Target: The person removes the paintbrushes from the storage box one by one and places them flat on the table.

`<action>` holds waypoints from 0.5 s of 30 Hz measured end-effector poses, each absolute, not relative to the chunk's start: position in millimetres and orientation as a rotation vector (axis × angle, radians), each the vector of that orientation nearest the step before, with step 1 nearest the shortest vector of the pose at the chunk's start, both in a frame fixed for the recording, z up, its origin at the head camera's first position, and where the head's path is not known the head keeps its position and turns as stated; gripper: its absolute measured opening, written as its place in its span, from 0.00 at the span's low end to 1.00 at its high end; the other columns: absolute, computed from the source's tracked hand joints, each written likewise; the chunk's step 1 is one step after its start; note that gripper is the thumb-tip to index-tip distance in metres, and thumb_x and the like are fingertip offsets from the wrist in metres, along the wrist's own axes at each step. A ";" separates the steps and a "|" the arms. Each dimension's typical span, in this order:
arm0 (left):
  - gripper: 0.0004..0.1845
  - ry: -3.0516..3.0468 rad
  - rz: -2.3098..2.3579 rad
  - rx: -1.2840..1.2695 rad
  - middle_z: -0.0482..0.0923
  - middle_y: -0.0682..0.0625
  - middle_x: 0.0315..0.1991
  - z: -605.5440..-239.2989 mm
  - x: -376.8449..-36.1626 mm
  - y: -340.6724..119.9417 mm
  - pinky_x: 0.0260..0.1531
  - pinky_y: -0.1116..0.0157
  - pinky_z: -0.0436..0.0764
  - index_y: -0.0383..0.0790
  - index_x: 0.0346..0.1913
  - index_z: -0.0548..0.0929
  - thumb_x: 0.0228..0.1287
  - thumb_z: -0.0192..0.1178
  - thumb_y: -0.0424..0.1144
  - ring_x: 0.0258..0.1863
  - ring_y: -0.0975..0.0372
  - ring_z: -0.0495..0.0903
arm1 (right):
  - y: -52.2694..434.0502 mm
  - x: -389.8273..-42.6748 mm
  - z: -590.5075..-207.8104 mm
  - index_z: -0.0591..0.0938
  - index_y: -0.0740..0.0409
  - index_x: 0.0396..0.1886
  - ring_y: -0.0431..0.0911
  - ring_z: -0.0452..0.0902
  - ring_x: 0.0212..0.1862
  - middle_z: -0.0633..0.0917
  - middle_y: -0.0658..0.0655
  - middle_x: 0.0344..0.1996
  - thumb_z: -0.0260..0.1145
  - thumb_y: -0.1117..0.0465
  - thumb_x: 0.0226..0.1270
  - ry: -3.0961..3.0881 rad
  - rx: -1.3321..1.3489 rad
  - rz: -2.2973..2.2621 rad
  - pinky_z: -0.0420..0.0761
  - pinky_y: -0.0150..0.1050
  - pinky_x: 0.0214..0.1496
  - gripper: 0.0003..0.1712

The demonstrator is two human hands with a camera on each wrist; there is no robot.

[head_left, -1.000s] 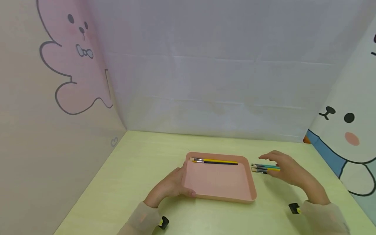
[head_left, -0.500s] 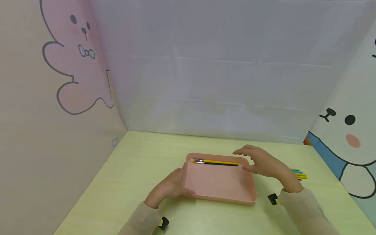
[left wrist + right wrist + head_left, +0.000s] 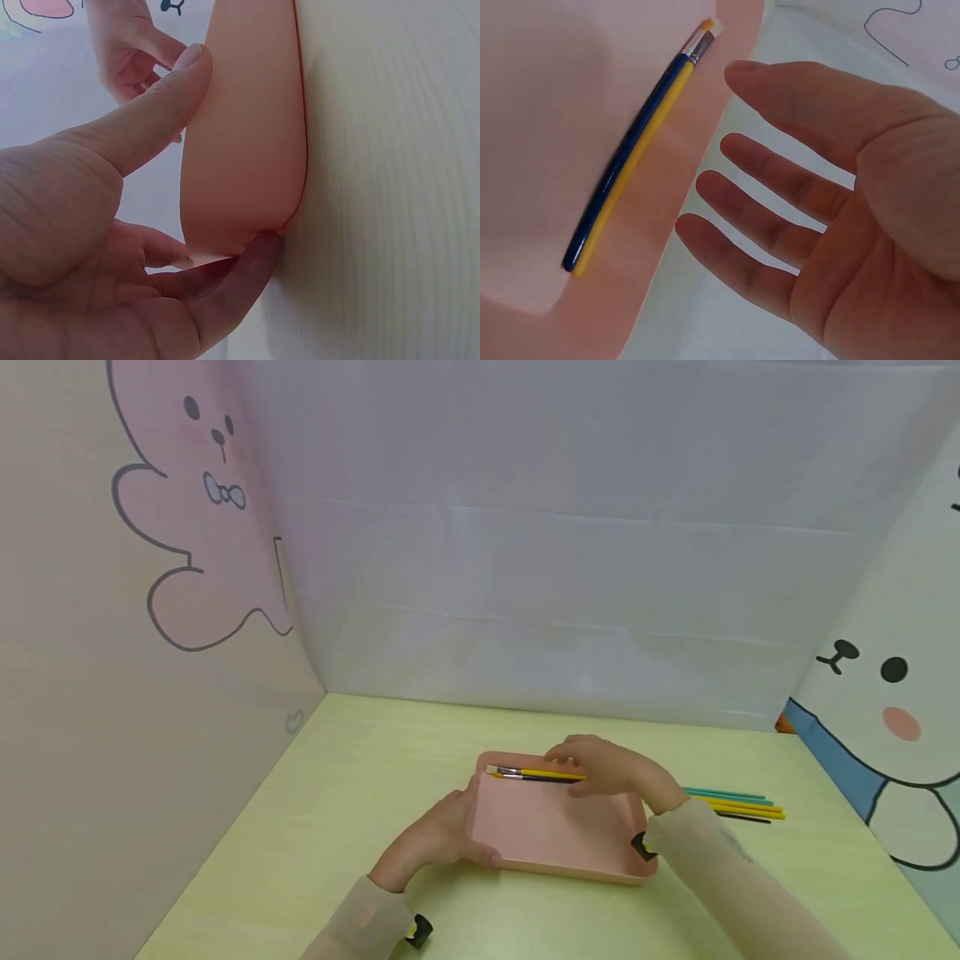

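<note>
A pink tray [image 3: 570, 852] lies on the pale green table. My left hand [image 3: 459, 828] grips its left edge, thumb [image 3: 161, 105] on top of the rim [image 3: 247, 135] and fingers curled underneath. Two paintbrushes, one yellow and one dark blue [image 3: 525, 773], lie side by side along the tray's far wall. My right hand [image 3: 596, 768] hovers over their handles with nothing in it. The right wrist view shows that right hand [image 3: 731, 146] open, fingers spread, just beside the brushes [image 3: 630, 165] and not touching them.
Several more brushes, teal, yellow and black [image 3: 738, 806], lie on the table to the right of the tray. Panels printed with cartoon animals wall in the left, back and right sides. Bare table [image 3: 360, 752] stretches left of and beyond the tray.
My right hand has left the loose brushes on the table and moved left over the tray, above the two brushes there. My left hand has kept its hold on the tray edge.
</note>
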State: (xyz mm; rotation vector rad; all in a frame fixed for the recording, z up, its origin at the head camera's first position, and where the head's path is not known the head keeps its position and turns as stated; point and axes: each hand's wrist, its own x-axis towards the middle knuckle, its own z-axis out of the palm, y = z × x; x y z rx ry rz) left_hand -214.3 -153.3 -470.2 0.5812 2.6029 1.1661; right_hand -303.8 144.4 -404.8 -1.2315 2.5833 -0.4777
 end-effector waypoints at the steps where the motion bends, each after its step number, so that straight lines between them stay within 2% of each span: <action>1: 0.60 2.603 1.165 0.587 0.80 0.44 0.50 -470.1 -214.4 -153.3 0.51 0.57 0.76 0.41 0.76 0.61 0.45 0.88 0.50 0.48 0.54 0.77 | 140.9 -304.7 -406.3 0.80 0.63 0.68 0.57 0.81 0.57 0.84 0.59 0.54 0.77 0.67 0.67 2.573 -1.208 -0.477 0.81 0.54 0.61 0.30; 7: 0.58 2.599 1.166 0.590 0.80 0.44 0.50 -469.7 -214.1 -153.4 0.50 0.57 0.76 0.38 0.75 0.62 0.45 0.88 0.50 0.47 0.54 0.77 | 126.2 -310.8 -417.3 0.80 0.62 0.69 0.56 0.78 0.61 0.83 0.58 0.57 0.76 0.65 0.67 2.568 -1.093 -0.414 0.78 0.55 0.66 0.31; 11: 0.57 2.601 1.178 0.608 0.80 0.42 0.49 -468.4 -212.2 -153.0 0.50 0.57 0.76 0.37 0.74 0.62 0.45 0.88 0.48 0.48 0.52 0.77 | 120.5 -315.4 -423.1 0.81 0.61 0.69 0.51 0.77 0.56 0.83 0.57 0.54 0.76 0.65 0.66 2.562 -1.099 -0.333 0.77 0.53 0.64 0.31; 15: 0.59 2.624 1.165 0.612 0.80 0.42 0.51 -466.6 -209.7 -153.4 0.52 0.55 0.75 0.38 0.76 0.62 0.45 0.88 0.49 0.51 0.51 0.75 | 116.0 -317.9 -426.3 0.85 0.58 0.62 0.47 0.73 0.45 0.81 0.55 0.45 0.75 0.66 0.66 2.552 -1.093 -0.282 0.76 0.47 0.53 0.24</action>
